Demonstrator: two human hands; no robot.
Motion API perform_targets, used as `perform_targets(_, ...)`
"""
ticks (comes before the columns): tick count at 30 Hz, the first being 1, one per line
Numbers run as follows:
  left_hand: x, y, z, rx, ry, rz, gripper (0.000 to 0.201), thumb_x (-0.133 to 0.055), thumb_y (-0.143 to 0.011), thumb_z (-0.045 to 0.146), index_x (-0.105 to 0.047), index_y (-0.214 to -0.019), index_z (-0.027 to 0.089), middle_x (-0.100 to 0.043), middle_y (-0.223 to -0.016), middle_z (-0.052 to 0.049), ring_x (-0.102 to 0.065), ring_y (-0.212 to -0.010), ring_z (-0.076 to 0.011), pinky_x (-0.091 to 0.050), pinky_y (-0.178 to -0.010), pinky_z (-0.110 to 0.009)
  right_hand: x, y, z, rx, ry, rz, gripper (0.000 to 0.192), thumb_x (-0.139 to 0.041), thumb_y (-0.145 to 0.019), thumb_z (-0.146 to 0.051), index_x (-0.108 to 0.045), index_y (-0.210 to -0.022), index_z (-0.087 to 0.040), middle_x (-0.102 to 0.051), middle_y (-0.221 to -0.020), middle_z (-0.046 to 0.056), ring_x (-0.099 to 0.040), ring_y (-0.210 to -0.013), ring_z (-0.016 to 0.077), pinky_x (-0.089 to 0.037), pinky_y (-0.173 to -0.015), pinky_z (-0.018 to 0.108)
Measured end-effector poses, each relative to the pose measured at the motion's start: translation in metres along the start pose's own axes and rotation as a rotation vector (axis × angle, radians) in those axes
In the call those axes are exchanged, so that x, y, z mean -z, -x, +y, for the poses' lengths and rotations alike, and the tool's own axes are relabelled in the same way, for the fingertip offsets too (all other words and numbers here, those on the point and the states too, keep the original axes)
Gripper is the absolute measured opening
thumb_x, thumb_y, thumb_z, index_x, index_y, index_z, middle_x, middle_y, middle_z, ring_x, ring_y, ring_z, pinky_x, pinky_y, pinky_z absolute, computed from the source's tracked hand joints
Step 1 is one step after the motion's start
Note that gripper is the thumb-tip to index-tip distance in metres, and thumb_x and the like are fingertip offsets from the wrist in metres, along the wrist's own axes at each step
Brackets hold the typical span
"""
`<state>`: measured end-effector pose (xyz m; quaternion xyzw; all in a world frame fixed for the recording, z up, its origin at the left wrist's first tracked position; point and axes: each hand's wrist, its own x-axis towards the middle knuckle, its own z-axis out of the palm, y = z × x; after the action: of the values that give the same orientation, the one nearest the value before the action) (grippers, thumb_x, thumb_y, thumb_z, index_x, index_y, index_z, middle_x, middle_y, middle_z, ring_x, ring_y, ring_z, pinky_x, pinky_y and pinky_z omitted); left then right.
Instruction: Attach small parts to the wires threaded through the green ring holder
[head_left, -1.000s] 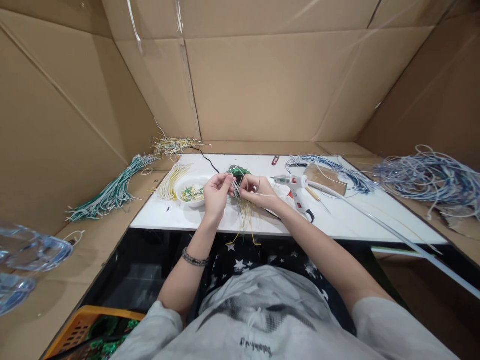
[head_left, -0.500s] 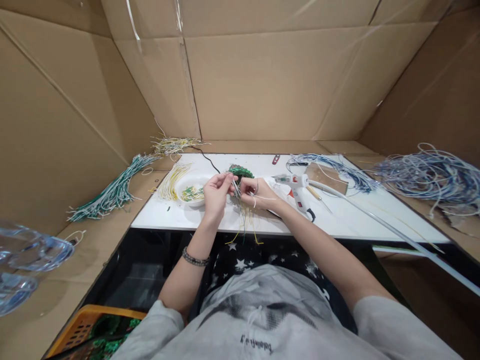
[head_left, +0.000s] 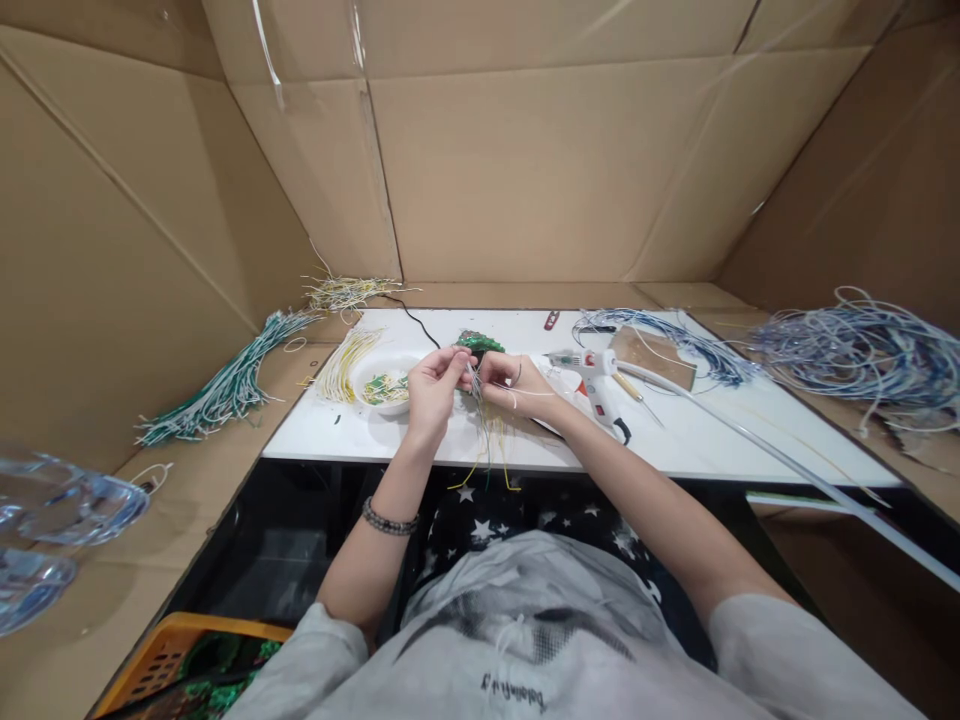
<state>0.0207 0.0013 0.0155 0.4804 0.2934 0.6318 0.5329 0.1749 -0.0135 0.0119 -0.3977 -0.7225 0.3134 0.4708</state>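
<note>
Over the near middle of the white table (head_left: 675, 440), my left hand (head_left: 433, 395) and my right hand (head_left: 517, 385) meet and pinch a small bundle of thin wires (head_left: 484, 425). The wires are white, yellow and green, and their loose ends hang down past the table's front edge. A small green circuit board (head_left: 478, 343) lies just behind the fingers. A white bowl (head_left: 381, 384) with small green and yellow parts stands right beside my left hand.
A white hot-glue gun (head_left: 596, 378) lies right of my right hand, with blue-white wires (head_left: 667, 340) and a larger tangle (head_left: 862, 350) farther right. Yellow wires (head_left: 345, 360) and green-white wires (head_left: 225, 385) lie left. Cardboard walls enclose the table. An orange crate (head_left: 172, 660) sits below left.
Both hands stay together on the wire bundle; the fingers shift slightly and the hanging wire ends sway a little. Nothing else has moved.
</note>
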Motion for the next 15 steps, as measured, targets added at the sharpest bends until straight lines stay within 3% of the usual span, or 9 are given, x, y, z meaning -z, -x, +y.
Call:
perform_targets(8,0.0001,0.0008,0.0048,0.0,0.004,0.007,0.019,-0.085,-0.081,0.033,-0.074,-0.078,0.018,-0.077,-0.079,-0.007,-0.06,-0.055,-0.011,-0.053,-0.051,-0.024,0.0006,-0.0041,0.0001,0.042,-0.217,0.192,0.031,-0.081,-0.075,-0.047,-0.064,-0.079,-0.022,-0.063,-0.072,-0.002,-0.054,-0.061,0.0123,-0.044,-0.059,0.027)
perform_targets(15,0.0021,0.0005,0.0017,-0.009,0.029,0.016,0.013,-0.084,-0.083,0.029,-0.076,-0.08,0.019,-0.078,-0.081,-0.008,-0.06,-0.057,-0.0125,-0.052,-0.051,-0.026,0.0025,-0.0028,-0.0008,0.091,-0.304,0.181,0.038,-0.08,-0.08,-0.058,-0.068,-0.077,-0.022,-0.073,-0.079,0.004,-0.064,-0.062,0.0154,-0.053,-0.061,0.032)
